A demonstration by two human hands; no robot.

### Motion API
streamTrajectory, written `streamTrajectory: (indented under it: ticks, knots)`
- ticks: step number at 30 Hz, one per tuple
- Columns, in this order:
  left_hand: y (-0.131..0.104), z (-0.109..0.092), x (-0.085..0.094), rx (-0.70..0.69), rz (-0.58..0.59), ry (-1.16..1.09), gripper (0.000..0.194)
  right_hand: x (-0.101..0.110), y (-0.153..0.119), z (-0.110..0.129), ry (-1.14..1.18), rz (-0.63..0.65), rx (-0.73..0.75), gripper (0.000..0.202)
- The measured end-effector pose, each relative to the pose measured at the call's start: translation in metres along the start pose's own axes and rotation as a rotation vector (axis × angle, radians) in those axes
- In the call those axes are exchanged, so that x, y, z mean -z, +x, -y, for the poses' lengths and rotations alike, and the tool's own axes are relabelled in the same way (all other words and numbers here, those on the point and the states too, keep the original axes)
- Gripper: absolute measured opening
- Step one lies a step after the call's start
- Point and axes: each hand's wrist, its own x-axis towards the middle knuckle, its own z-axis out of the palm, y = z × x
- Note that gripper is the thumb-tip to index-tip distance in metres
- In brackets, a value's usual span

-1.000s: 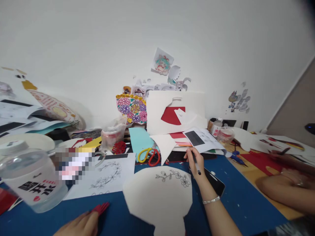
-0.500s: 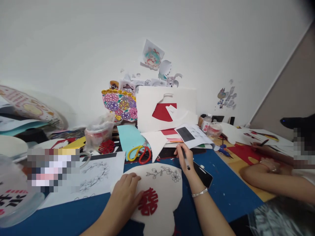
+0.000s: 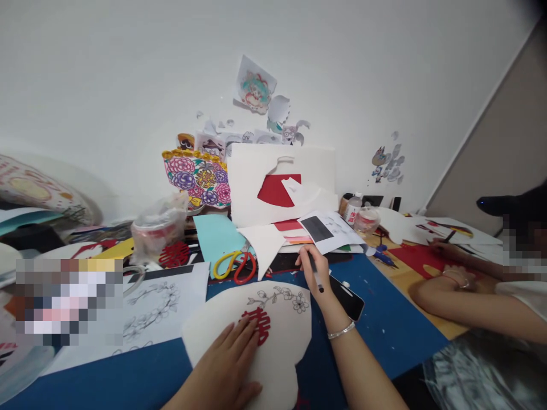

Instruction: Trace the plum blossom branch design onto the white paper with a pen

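A white cut-out card (image 3: pixel 277 364) with a wavy edge lies in front of me, a flower branch (image 3: pixel 282 296) drawn in dark lines along its top. My left hand (image 3: pixel 233 353) rests flat on this card, fingertips over the left part of a red double-happiness paper cut-out (image 3: pixel 262 326). Raised just beyond the card's right edge, my right hand (image 3: pixel 315 273) is closed round a pen (image 3: pixel 317 276); its dark end points back toward me. A phone (image 3: pixel 348 299) lies beside that wrist. Left of the card is a paper sheet (image 3: pixel 188 302) printed with a blossom branch.
Scissors (image 3: pixel 235 267) with yellow and red handles lie behind the card on the blue mat (image 3: pixel 384 302). Farther back are a teal sheet (image 3: pixel 213 233), white board pieces and a bottle (image 3: pixel 352 208). At right, another person's forearm (image 3: pixel 461 302) rests by red paper (image 3: pixel 414 262).
My left hand has shifted on the card and now covers part of the red cut-out, which sits higher on the card than before. The right hand still holds the pen. The view has shifted slightly.
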Motion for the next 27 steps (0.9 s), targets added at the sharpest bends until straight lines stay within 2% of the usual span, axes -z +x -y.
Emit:
streamTrajectory:
  ticks: [5,7,10,13,19,23,27]
  knots:
    - [0.003,0.01,-0.028,-0.032,-0.094,0.005,0.068,0.0,0.0,0.002,-0.01,0.003,-0.007,0.03]
    - [0.002,0.012,-0.034,-0.056,-0.143,0.021,0.067,0.0,0.0,0.003,-0.02,0.003,-0.007,0.031]
    - [0.0,0.011,-0.033,-0.142,-0.27,0.163,0.061,-0.001,0.0,0.004,-0.028,0.012,-0.001,0.031]
    - [0.002,0.004,-0.028,-0.202,-0.351,0.314,0.044,-0.001,0.0,0.005,-0.043,0.021,-0.006,0.031]
    - [0.004,-0.011,-0.025,-0.27,-0.306,0.401,0.038,-0.001,-0.001,0.005,-0.055,0.027,0.014,0.025]
    - [0.011,-0.018,-0.025,-0.162,-0.293,0.381,0.028,0.0,-0.002,0.006,-0.028,0.033,-0.006,0.026]
    - [0.022,-0.026,-0.032,0.008,-0.316,0.369,0.04,0.001,-0.001,0.007,-0.012,0.037,0.009,0.029]
